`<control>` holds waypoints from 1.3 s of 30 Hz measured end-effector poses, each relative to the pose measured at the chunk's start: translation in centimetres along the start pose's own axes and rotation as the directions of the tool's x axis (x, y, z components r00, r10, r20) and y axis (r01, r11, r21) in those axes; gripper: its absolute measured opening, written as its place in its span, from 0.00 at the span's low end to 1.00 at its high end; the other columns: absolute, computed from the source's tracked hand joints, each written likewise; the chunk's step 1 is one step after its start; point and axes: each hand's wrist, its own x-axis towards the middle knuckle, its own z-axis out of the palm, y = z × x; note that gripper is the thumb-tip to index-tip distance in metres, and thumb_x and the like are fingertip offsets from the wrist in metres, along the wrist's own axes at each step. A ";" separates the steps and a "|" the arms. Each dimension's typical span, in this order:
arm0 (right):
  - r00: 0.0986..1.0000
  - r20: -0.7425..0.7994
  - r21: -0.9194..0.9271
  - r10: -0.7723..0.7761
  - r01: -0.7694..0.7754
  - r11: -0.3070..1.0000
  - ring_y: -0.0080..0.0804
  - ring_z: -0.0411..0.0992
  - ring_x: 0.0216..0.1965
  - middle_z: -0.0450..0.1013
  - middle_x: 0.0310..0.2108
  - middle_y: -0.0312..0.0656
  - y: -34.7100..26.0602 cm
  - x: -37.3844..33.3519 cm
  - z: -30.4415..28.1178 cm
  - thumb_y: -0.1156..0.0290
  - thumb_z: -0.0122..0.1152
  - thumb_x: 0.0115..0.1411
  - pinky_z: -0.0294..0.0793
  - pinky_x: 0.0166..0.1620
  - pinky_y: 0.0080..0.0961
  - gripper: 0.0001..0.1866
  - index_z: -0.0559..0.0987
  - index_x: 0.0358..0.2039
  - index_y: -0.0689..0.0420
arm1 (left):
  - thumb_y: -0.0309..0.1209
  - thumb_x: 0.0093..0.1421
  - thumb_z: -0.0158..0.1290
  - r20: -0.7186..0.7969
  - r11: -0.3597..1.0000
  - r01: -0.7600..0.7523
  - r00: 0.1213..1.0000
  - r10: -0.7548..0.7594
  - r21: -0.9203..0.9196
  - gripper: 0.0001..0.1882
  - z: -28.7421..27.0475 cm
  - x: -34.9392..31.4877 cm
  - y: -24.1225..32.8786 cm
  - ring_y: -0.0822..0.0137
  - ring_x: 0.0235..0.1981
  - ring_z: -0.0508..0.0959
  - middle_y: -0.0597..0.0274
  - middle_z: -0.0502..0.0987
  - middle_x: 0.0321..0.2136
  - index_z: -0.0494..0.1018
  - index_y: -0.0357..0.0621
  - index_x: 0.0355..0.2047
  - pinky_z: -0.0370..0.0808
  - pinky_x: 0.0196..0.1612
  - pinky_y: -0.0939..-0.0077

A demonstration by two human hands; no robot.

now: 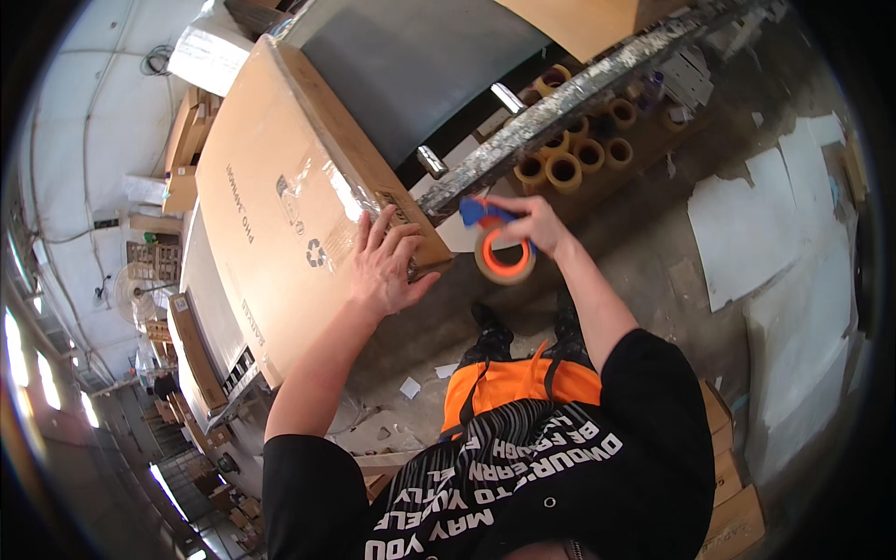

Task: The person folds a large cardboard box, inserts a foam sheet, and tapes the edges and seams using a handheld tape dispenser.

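Box (280,219): because its corner appears to jut past the worn rail (560,114), an even press from the left hand (385,265) should steady it best, with the thumb clear of the edge.
Tape dispenser (489,220): probably handled best with a firm wrist, any cutting edge turned away from the left fingers, and tape drawn taut and square to the box edge.
Left hand, state: fingers spread apart, palm down on the box near its corner, gripping nothing.
Right hand (536,227), state: clamped around the dispenser; motion blur hides the exact finger placing.
Box, place: under the left hand, stretching ahead of it and to its left.
Dispenser, place: in the right hand, its tape roll (483,266) hanging on the left side, apart from the left hand and to its right.
Spare rolls (565,188): beyond the right hand, slightly to its right, past the rail.
White sheets (747,219): well to the right of the right hand, on the floor.
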 end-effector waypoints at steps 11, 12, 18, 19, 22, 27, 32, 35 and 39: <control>0.992 0.129 -0.718 0.007 0.089 0.691 0.42 0.80 0.41 0.80 0.42 0.44 8.2 -3.7 13.2 0.52 0.68 0.40 0.79 0.47 0.35 0.32 0.84 0.49 0.46 | 0.53 0.53 0.60 0.046 1.000 0.022 0.999 -0.022 0.007 0.27 0.2 -1.8 -0.8 0.51 0.70 0.59 0.65 0.73 0.58 0.76 0.49 0.47 0.46 0.73 0.42; 0.941 0.247 -0.887 0.230 0.123 0.446 0.42 0.79 0.38 0.79 0.40 0.40 4.4 -2.5 16.4 0.55 0.65 0.41 0.79 0.41 0.38 0.28 0.84 0.46 0.42 | 0.53 0.54 0.60 0.052 1.000 0.031 0.998 -0.031 0.004 0.28 0.5 -2.3 -0.9 0.52 0.70 0.59 0.65 0.72 0.58 0.76 0.48 0.47 0.46 0.73 0.43; 0.752 0.656 -0.571 0.067 0.437 0.695 0.53 0.69 0.60 0.63 0.66 0.55 8.6 -3.6 22.3 0.62 0.69 0.43 0.71 0.61 0.39 0.51 0.61 0.70 0.50 | 0.57 0.58 0.56 0.040 0.996 0.010 0.999 -0.007 -0.093 0.34 0.2 -2.9 -1.8 0.50 0.72 0.55 0.63 0.63 0.68 0.73 0.46 0.56 0.44 0.74 0.46; 0.771 0.633 -0.566 0.069 0.400 0.721 0.48 0.63 0.67 0.59 0.69 0.57 8.4 -5.2 20.2 0.67 0.70 0.42 0.63 0.67 0.33 0.56 0.54 0.73 0.54 | 0.57 0.59 0.56 0.032 0.994 0.002 0.999 0.001 -0.112 0.39 0.0 -3.7 -2.4 0.47 0.73 0.51 0.55 0.57 0.71 0.67 0.47 0.64 0.45 0.74 0.47; 0.877 0.481 -0.001 -0.001 0.001 1.000 0.31 0.64 0.66 0.64 0.66 0.47 4.8 -8.6 14.0 0.76 0.64 0.41 0.56 0.69 0.28 0.55 0.54 0.73 0.61 | 0.49 0.58 0.62 -0.204 0.761 0.066 0.945 -0.254 -0.645 0.42 0.6 -5.1 -3.6 0.45 0.73 0.51 0.45 0.56 0.71 0.61 0.47 0.68 0.47 0.73 0.50; 0.955 0.170 0.374 -0.243 0.166 0.912 0.33 0.71 0.58 0.70 0.57 0.41 0.2 -5.1 14.6 0.74 0.61 0.41 0.68 0.63 0.31 0.52 0.56 0.71 0.57 | 0.28 0.56 0.64 -0.632 0.804 0.318 0.500 -0.592 -0.502 0.34 4.9 -14.3 -4.9 0.41 0.69 0.60 0.40 0.59 0.68 0.64 0.38 0.62 0.64 0.66 0.52; 0.980 -0.031 0.405 -0.195 0.191 0.894 0.35 0.66 0.64 0.65 0.64 0.44 4.0 2.2 19.7 0.78 0.55 0.40 0.62 0.67 0.32 0.52 0.56 0.71 0.57 | 0.27 0.60 0.58 -0.723 0.567 0.740 0.161 -0.672 -0.362 0.19 10.0 -25.9 -9.4 0.39 0.61 0.69 0.38 0.71 0.59 0.73 0.37 0.52 0.67 0.62 0.52; 0.957 -0.040 0.356 -0.288 0.283 0.891 0.35 0.64 0.66 0.62 0.67 0.44 1.7 1.6 22.8 0.76 0.53 0.38 0.58 0.69 0.30 0.53 0.55 0.72 0.60 | 0.42 0.66 0.52 -0.887 0.729 0.664 0.222 -0.405 -0.167 0.20 5.4 -25.0 -8.8 0.46 0.40 0.82 0.45 0.83 0.36 0.81 0.33 0.37 0.79 0.45 0.50; 0.972 -0.183 0.305 -0.149 0.200 0.931 0.38 0.68 0.62 0.66 0.63 0.47 3.1 2.5 23.9 0.76 0.54 0.41 0.63 0.67 0.35 0.48 0.59 0.69 0.60 | 0.36 0.65 0.53 -0.927 0.739 0.635 0.094 -0.363 -0.225 0.14 7.6 -24.6 -11.6 0.49 0.39 0.82 0.47 0.83 0.33 0.81 0.35 0.35 0.78 0.47 0.49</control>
